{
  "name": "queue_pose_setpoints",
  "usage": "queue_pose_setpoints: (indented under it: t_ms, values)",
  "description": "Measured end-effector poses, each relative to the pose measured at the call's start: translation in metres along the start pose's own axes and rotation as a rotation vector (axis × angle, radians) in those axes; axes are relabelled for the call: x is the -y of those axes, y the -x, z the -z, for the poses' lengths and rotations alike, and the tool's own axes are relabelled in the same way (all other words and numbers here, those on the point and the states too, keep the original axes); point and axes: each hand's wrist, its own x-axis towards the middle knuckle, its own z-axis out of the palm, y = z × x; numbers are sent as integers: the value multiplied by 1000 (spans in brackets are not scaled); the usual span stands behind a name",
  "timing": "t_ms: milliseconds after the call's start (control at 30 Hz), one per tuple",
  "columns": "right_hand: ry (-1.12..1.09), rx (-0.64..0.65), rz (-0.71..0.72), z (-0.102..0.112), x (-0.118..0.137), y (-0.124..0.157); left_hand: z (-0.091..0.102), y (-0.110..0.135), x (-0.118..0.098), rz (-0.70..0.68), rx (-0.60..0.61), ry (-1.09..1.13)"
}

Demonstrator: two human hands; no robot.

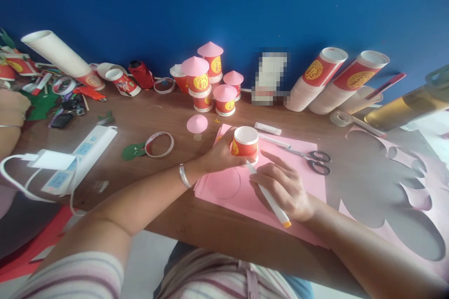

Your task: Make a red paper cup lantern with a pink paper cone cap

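My left hand [223, 150] is closed around a short red and white paper cup [246, 142] that stands on a stack of pink paper [301, 187]. A white marker [270, 198] with an orange end is pinched in my right hand [286, 189], its tip close to the cup's base. Whether the tip touches paper or cup I cannot tell. A round outline shows on the pink sheet below my left hand. Behind the cup lie a white glue stick [268, 128] and another white pen [277, 141]. Scissors [317, 159] with dark handles rest on the pink sheets at right.
Cups with pink cone tops [196, 74] stand near the blue wall. Stacked cups [315, 77] lean at back right, beside a bottle [410, 103]. Pink cut-out scraps [417, 196] cover the right side. A power strip [82, 159] lies left, near another person's arm [10, 112].
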Motion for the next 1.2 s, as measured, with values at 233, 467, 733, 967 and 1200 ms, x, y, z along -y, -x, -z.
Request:
queue_pose_setpoints:
  t_ms: [233,467,733,967,1200]
  values:
    - [18,18,-8,2,-2,-2,1,-1,3,-25,42,-143]
    - [67,-17,-13,2,-5,-1,2,0,-1,0,142,-87]
    - [65,-17,-29,1,-7,0,3,0,-3,9,181,-63]
    - [64,7,-40,2,-7,-5,1,-1,4,-23,191,-46]
    - [45,44,-38,1,-9,-4,-1,-2,7,-38,189,-24]
